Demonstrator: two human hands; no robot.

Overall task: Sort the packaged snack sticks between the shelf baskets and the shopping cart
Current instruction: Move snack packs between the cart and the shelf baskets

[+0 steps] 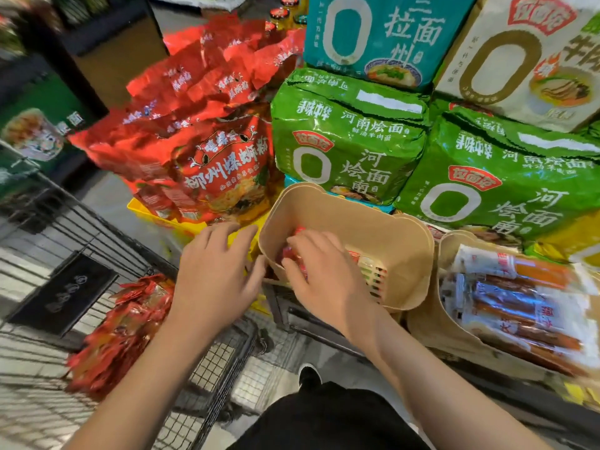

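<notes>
A tan shelf basket (383,235) stands at the middle of the shelf with a few red snack sticks (293,254) in its near left corner. My right hand (321,271) reaches into it, its fingers curled round those red packs. My left hand (217,264) lies with straight fingers just left of the basket, its thumb at the basket's outer wall. A heap of red snack sticks (120,332) lies in the wire shopping cart (214,378) at lower left. A second tan basket (431,323) on the right holds white-and-orange snack sticks (509,303).
Red noodle bags (207,134) pile up behind my left hand on a yellow crate (152,211). Green noodle packs (350,144) and teal and cream ones (373,37) stack behind the baskets. My black shoe (308,375) stands on the tiled floor below.
</notes>
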